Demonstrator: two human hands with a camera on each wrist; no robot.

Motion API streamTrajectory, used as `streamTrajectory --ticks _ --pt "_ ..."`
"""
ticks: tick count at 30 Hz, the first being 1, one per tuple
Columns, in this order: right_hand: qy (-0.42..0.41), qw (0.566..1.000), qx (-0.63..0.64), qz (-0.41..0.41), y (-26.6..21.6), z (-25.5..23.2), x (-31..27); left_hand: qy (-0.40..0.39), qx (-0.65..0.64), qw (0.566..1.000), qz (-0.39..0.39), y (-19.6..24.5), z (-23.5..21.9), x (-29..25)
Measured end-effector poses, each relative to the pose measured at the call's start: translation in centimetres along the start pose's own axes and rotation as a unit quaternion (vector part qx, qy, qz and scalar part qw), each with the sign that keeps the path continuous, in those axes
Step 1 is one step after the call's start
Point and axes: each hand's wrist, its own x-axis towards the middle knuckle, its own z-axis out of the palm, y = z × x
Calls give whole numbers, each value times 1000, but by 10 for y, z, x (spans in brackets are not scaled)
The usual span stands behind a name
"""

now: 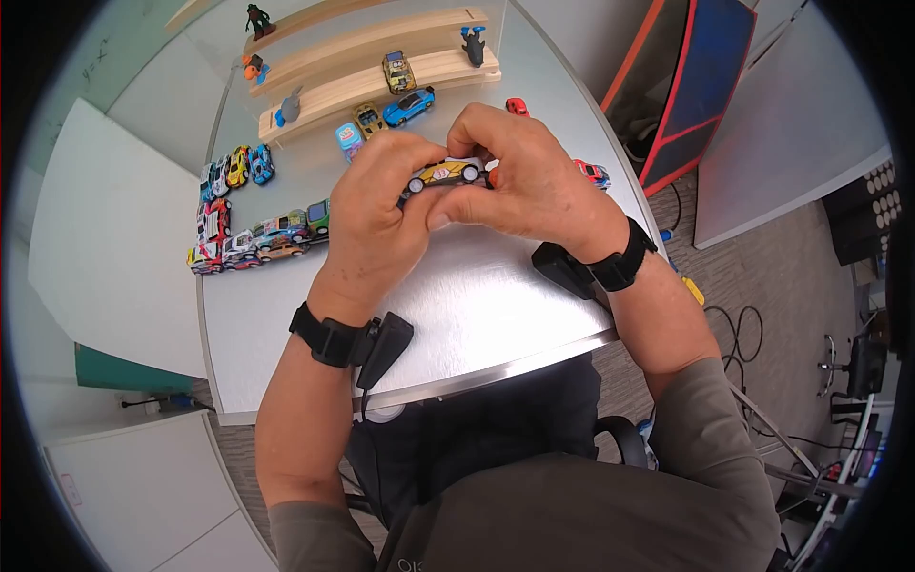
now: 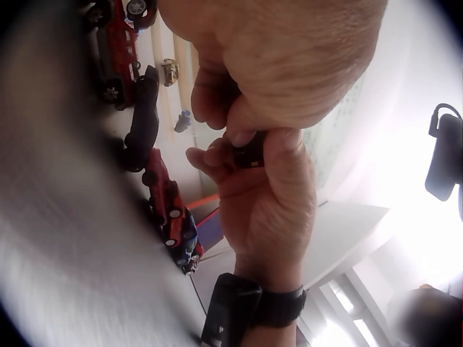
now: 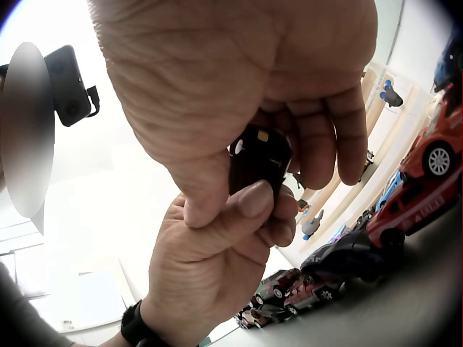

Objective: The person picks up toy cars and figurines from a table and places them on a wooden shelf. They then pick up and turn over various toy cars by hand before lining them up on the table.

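Observation:
A small yellow toy car point(image 1: 445, 173) with pale wheels is held up between both hands over the metal table. My left hand point(image 1: 374, 212) pinches one end of it, and my right hand point(image 1: 534, 186) grips the other end, with the two thumbs close together below. In the left wrist view only a dark bit of the toy car point(image 2: 251, 155) shows between the fingertips. From the right wrist, its dark underside point(image 3: 259, 165) faces the camera, partly hidden by the thumbs. Beyond the hands, a blue toy car point(image 1: 410, 107) and a gold toy car point(image 1: 370, 120) stand near the rack.
A tiered wooden rack point(image 1: 372, 59) at the back bears small figures and a camouflage toy car point(image 1: 398, 72). Several toy cars point(image 1: 221, 219) line the table's left side. A small red car point(image 1: 517, 107) and another red car point(image 1: 593, 173) stand to the right.

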Motion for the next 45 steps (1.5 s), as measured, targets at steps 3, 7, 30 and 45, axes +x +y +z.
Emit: streamTrajectory --ticks 3,7,30,45 --pt "-4 1000 -1 -10 -2 -2 0 -5 7 1000 3 0 -2 1" --pt "2 999 6 -41 0 -2 -1 2 3 1000 5 -2 -3 2" --pt "49 998 27 -25 0 3 1 -4 -10 1000 6 2 -3 2" --pt "29 999 17 -28 0 3 0 -6 -22 1000 -1 1 -2 1"
